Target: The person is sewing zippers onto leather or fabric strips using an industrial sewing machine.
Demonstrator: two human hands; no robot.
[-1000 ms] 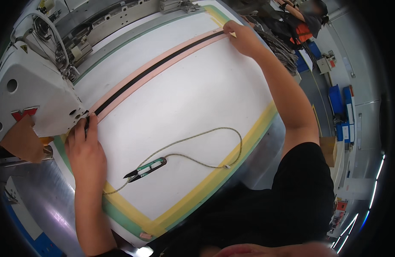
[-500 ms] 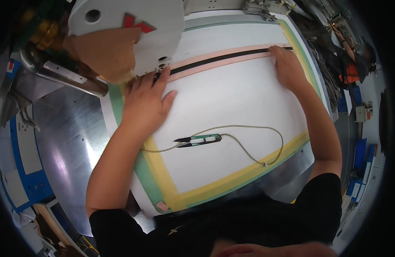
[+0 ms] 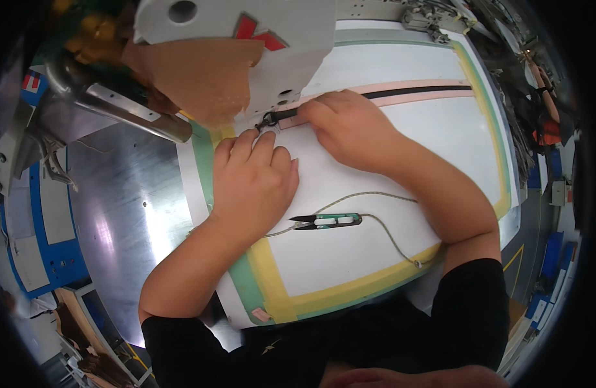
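Observation:
A long black strip (image 3: 417, 90) lies along a pink band (image 3: 434, 96) across the white sheet (image 3: 375, 252). My right hand (image 3: 356, 132) has come to the strip's left end, its fingers bent down and closed on it; their tips are partly hidden. My left hand (image 3: 253, 184) rests on the sheet just left of it, fingers bent but apart, the fingertips close to the small metal foot (image 3: 269, 121) under the machine head. Nothing shows held in the left hand. Thread snips (image 3: 327, 221) with green handles lie below the hands, tied to a thin cord (image 3: 390, 236).
A grey sewing machine head (image 3: 298, 45), with brown paper (image 3: 194, 74) fixed on it, overhangs the left hand. A metal cylinder arm (image 3: 136, 113) is at upper left, above a shiny metal table (image 3: 127, 194). Yellow tape (image 3: 350, 283) and green tape borders the sheet. Another person (image 3: 550, 123) is at far right.
My right hand has moved left along the strip, from its far right end to beside the metal foot. My left hand has drawn its fingers in slightly. The whole view has shifted.

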